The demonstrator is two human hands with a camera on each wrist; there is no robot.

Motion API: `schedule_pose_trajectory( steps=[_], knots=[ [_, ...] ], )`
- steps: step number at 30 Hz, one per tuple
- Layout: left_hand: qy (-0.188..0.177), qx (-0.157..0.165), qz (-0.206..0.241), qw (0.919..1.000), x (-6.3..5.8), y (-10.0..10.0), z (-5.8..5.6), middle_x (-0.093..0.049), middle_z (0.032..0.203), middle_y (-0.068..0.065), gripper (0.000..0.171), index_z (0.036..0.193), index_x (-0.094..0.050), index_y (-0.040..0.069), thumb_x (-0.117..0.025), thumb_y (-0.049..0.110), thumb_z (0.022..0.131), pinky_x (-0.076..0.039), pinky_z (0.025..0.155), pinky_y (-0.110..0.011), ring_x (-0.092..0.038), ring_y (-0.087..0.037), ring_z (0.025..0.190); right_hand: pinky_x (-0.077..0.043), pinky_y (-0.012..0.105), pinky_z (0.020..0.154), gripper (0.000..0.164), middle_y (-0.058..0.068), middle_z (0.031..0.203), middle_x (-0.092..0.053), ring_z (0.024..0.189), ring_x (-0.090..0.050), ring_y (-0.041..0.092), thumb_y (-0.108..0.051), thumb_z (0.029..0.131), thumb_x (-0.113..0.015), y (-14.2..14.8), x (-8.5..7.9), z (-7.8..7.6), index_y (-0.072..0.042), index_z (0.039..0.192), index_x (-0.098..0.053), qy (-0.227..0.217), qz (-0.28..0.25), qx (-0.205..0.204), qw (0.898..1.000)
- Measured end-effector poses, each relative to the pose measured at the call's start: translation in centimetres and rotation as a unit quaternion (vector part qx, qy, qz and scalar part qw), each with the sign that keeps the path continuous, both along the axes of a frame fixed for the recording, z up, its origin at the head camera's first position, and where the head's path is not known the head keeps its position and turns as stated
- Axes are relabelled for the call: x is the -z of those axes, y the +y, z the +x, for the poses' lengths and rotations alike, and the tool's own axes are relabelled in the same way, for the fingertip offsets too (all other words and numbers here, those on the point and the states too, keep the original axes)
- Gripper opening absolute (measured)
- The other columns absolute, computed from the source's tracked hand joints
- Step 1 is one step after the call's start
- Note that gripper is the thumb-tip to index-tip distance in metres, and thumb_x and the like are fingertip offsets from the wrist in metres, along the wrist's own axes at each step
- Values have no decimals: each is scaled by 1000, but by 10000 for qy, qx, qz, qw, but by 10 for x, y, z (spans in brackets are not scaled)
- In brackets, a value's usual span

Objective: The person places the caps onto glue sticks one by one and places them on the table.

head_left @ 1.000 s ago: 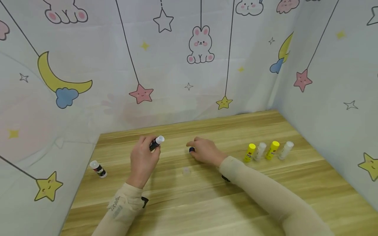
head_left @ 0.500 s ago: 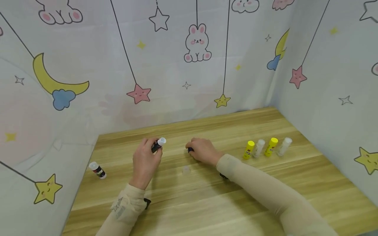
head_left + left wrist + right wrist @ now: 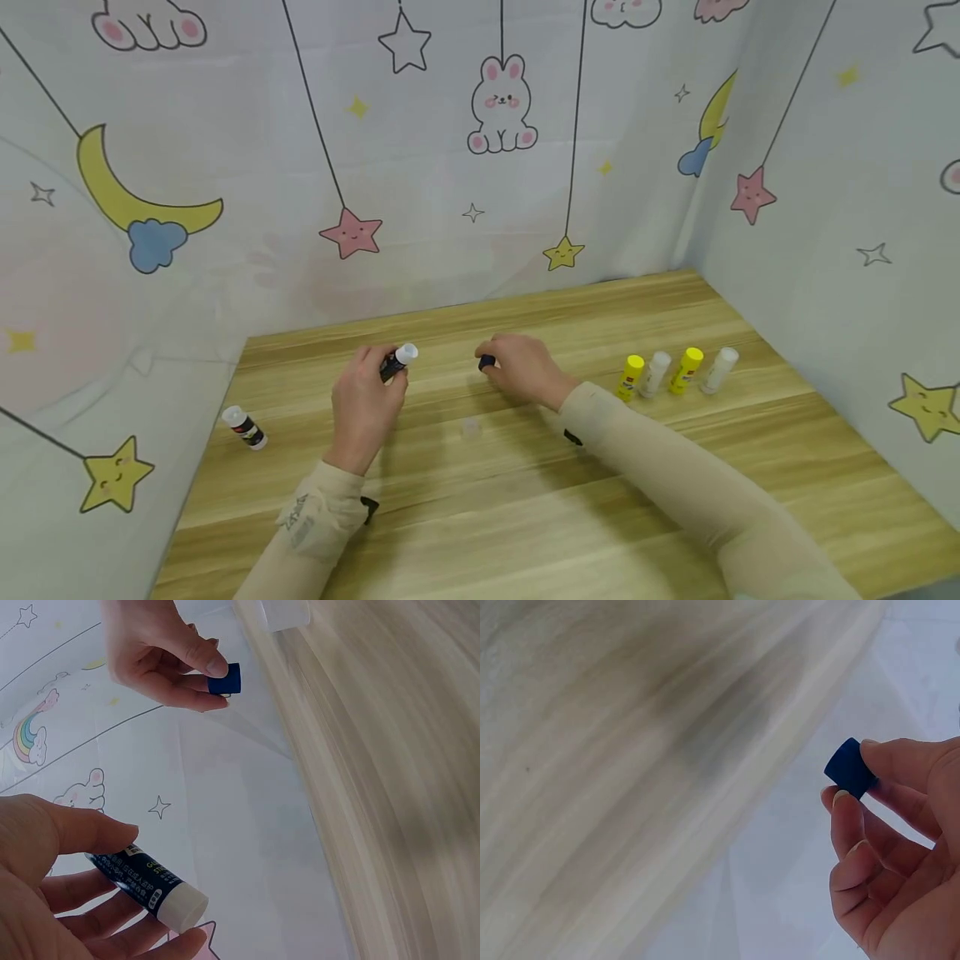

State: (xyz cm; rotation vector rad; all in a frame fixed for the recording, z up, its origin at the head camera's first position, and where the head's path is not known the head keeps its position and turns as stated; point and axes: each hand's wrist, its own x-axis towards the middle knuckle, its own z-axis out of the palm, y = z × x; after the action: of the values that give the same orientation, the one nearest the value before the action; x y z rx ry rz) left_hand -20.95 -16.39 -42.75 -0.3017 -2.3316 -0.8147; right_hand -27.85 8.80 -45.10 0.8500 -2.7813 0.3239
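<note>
My left hand (image 3: 367,408) grips a dark blue glue stick (image 3: 142,881) above the table, tilted with its white open end up and to the right in the head view. Lettering shows on its barrel in the left wrist view. To the right, my right hand (image 3: 525,371) pinches a small dark blue cap (image 3: 850,769) between thumb and fingertips. The cap and the glue stick are apart. Between and in front of the hands, a small translucent cap-like piece (image 3: 470,427) sits on the table.
A black-and-white glue stick (image 3: 245,427) stands at the table's left edge. On the right stand two yellow glue sticks (image 3: 686,372) and two whitish ones (image 3: 719,372) in a row. Printed cloth walls (image 3: 420,283) border the wooden table (image 3: 525,517).
My right hand has closed its fingers on the blue cap and raised it slightly off the table. My left hand keeps holding the glue stick in nearly the same place.
</note>
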Motion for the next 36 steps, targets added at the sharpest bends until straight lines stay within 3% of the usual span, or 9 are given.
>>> schedule_pose_trajectory(
  steps=[7, 13, 23, 36],
  knots=[
    [65, 5, -34, 10000, -1, -1, -2, -66, 99, -14, 26, 108, -71, 1, -80, 4, 83, -56, 70, -50, -70, -33, 84, -54, 31, 63, 26, -6, 106, -71, 88, -68, 12, -29, 94, -75, 6, -12, 5, -25, 120, -73, 3, -87, 274, 9996],
    [109, -6, -74, 9999, -2, -1, -2, -66, 100, -14, 27, 108, -72, 2, -80, 3, 83, -57, 69, -49, -70, -33, 84, -54, 32, 66, 27, -6, 109, -71, 91, -68, 13, -27, 93, -75, 12, -20, 10, -24, 120, -73, 73, -277, 331, 9990],
    [2, -79, -117, 9999, -3, 0, -3, -66, 101, -14, 29, 110, -72, 2, -81, 5, 83, -56, 71, -50, -70, -34, 86, -48, 25, 56, 27, -5, 111, -72, 70, -62, 6, -27, 94, -74, 18, -27, 14, -25, 121, -74, 146, -652, 310, 9973],
    [-34, -103, -145, 9998, 0, 3, -5, -66, 101, -13, 29, 110, -73, 4, -82, 7, 83, -56, 70, -50, -69, -32, 85, -45, 26, 55, 27, -8, 103, -71, 68, -55, 4, -25, 93, -75, 22, -41, 25, -24, 120, -74, 292, -1330, 319, 9902]
  ],
)
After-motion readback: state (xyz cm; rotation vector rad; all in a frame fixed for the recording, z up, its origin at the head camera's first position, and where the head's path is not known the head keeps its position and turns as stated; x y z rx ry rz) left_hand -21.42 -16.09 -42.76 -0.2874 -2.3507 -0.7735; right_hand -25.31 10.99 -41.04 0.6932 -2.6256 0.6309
